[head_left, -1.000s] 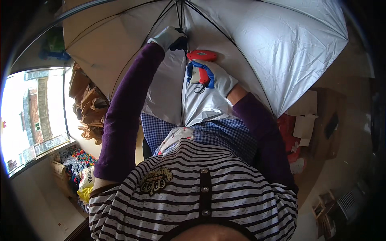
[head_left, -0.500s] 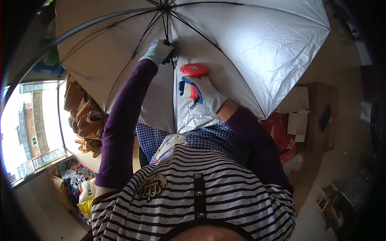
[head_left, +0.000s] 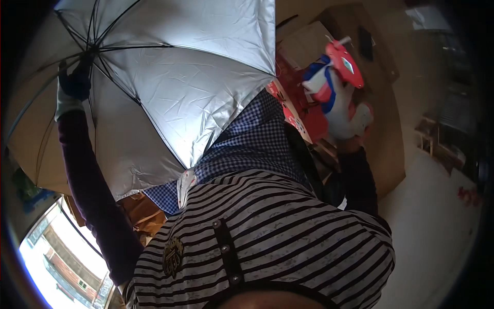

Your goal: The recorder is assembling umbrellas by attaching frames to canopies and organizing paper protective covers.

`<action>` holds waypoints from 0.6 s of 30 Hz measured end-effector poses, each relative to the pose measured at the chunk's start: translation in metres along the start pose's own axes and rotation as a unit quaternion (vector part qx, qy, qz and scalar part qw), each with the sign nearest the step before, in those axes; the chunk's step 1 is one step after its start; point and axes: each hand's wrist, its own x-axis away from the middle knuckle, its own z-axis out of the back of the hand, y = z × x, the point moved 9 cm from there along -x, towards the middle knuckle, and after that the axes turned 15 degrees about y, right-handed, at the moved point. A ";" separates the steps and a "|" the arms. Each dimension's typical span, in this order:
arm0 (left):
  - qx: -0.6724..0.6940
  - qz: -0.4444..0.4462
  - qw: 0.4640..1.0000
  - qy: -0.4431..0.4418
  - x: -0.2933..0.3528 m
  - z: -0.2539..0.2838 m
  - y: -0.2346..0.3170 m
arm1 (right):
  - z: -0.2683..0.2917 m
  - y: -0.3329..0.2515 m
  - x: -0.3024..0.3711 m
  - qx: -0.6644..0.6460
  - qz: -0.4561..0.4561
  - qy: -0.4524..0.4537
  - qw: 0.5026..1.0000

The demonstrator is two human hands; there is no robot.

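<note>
Over the wearer's blue-checked cloth [head_left: 252, 136] lay an open silver-lined umbrella [head_left: 206, 77], seemingly lap-supported. Well apart, the right hand [head_left: 337, 110] gripped a red handheld tool [head_left: 347, 66] clear of it; the left hand [head_left: 73, 86] clasped near its hub [head_left: 92, 50], apparently steadying it.

Blue-checked cloth [head_left: 252, 129] over lap: edge of open silver-lined umbrella [head_left: 170, 77] resting across it. Brown surface [head_left: 386, 149] at right, material unclear: dark flat rectangle [head_left: 366, 43] on it.
</note>
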 end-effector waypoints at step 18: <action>0.882 0.409 -0.198 -0.127 0.022 0.090 0.216 | 0.205 0.289 -0.022 0.589 -0.052 0.170 0.788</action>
